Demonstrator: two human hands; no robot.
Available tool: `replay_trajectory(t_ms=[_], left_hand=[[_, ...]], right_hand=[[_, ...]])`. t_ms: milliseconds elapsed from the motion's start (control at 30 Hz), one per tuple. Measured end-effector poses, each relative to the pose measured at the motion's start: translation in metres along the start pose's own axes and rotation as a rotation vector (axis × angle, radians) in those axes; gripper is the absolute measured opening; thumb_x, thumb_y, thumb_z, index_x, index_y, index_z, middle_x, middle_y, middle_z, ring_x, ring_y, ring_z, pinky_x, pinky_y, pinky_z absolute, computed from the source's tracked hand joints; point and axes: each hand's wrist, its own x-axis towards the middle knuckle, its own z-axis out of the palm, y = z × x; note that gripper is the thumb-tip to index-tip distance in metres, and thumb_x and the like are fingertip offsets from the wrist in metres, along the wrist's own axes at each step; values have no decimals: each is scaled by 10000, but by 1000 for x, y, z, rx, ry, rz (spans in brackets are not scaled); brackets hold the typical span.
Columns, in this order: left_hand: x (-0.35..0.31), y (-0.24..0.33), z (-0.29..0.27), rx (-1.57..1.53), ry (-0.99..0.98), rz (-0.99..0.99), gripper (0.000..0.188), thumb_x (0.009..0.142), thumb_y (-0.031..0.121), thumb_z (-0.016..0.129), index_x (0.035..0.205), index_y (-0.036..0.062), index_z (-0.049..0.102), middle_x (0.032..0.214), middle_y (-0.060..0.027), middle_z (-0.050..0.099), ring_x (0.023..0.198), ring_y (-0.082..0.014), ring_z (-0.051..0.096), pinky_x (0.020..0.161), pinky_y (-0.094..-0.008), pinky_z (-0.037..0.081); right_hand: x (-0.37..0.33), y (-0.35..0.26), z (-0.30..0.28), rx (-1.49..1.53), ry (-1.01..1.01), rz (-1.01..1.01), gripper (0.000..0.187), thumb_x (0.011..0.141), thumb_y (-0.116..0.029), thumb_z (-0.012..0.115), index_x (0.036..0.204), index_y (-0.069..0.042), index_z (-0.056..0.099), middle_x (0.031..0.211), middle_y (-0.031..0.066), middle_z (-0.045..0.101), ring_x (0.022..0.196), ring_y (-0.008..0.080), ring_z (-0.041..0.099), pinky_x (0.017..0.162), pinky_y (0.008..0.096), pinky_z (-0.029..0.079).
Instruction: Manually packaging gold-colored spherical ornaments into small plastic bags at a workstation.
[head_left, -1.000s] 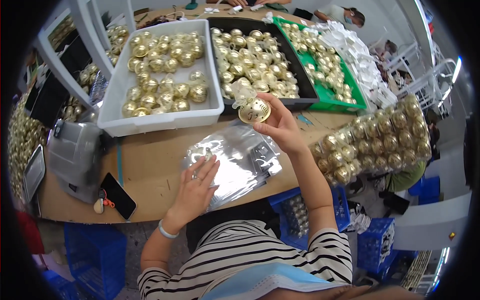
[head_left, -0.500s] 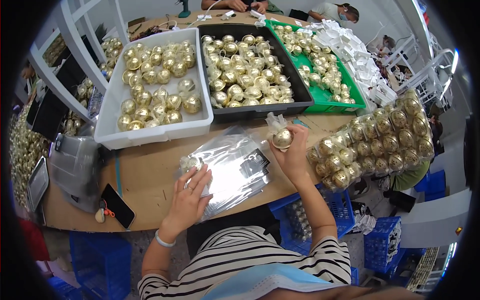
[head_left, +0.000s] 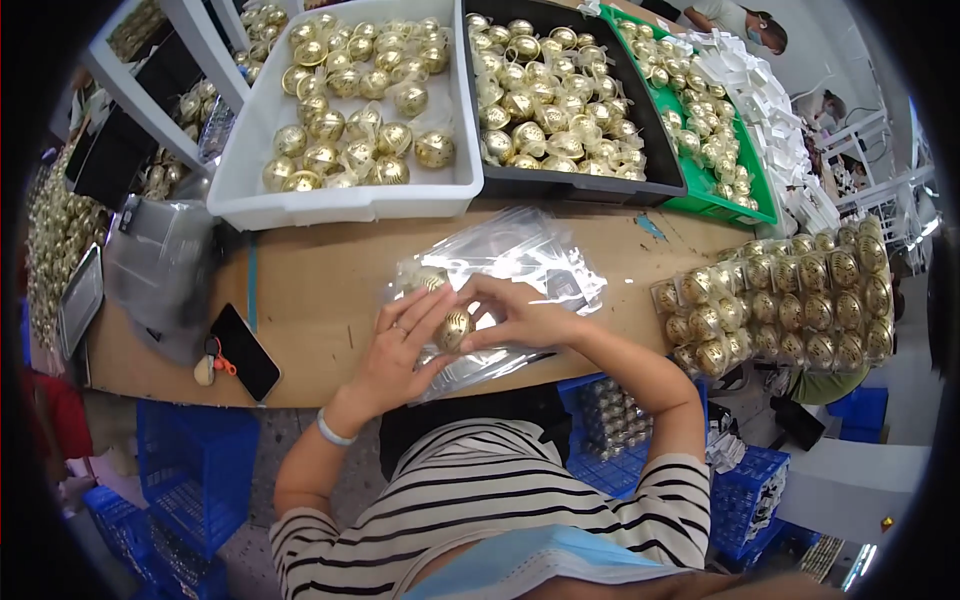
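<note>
Both my hands are together over a stack of clear plastic bags (head_left: 520, 250) on the table. Between the thumb and fingers of my right hand (head_left: 515, 312) is a gold ball ornament (head_left: 455, 328) with dark pattern marks. My left hand (head_left: 400, 345) lies against it, fingers together, their tips on another gold ball (head_left: 428, 279) on the bags. That second ball is partly covered by the fingers, and glare on the plastic blurs its outline.
A white tray (head_left: 345, 208), a black tray (head_left: 580, 184) and a green tray (head_left: 765, 210) of gold balls line the far side. Packed clear trays of balls (head_left: 790, 300) stand at right. A phone (head_left: 245, 350) lies at left beside a grey plastic-wrapped stack (head_left: 160, 270).
My right hand has carried its gold ball leftward from the right side of the bags to my left hand. My left hand stays on its ball. The whole view has shifted.
</note>
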Motion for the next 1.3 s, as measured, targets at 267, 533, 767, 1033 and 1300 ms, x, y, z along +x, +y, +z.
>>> replay_trajectory(t_ms=[267, 533, 767, 1033, 1300], left_hand=[[-2, 7, 9, 138, 6, -8, 698, 802, 180, 783, 1464, 192, 560, 1552, -42, 478, 1369, -273, 427, 1072, -427, 337], [4, 14, 6, 160, -9, -46, 690, 802, 189, 786, 1455, 185, 565, 1539, -52, 491, 1369, -272, 425, 1071, -429, 331], [14, 19, -5, 248, -70, -27, 642, 764, 230, 832, 1369, 154, 629, 1470, -93, 544, 1316, -350, 453, 1080, -504, 348], [15, 14, -4, 276, -104, 7, 616, 785, 264, 821, 1354, 143, 616, 1465, -113, 504, 1409, -370, 386, 1122, -574, 295], [22, 11, -9, 194, -149, -21, 773, 798, 255, 811, 1468, 74, 472, 1446, -150, 465, 1434, -379, 352, 1129, -531, 319]], right_hand=[[26, -2, 7, 6, 91, 107, 544, 744, -42, 866, 1219, 0, 603, 1104, 129, 710, 1017, 172, 691, 880, 304, 572], [-46, -88, -159, -502, 399, 164, 177, 955, -157, 672, 994, 14, 699, 846, 77, 727, 732, 145, 706, 635, 294, 545], [97, -16, -231, -1209, 512, 492, 594, 821, -457, 737, 1062, 82, 670, 973, 245, 709, 953, 409, 685, 904, 460, 544], [45, -74, -174, -1067, 1159, 91, 483, 875, -336, 739, 1166, 16, 582, 1030, 272, 684, 958, 404, 681, 835, 478, 532], [-85, -17, -63, -920, 1079, -12, 521, 837, -192, 832, 1253, -7, 580, 1147, 134, 588, 855, 222, 620, 734, 320, 521]])
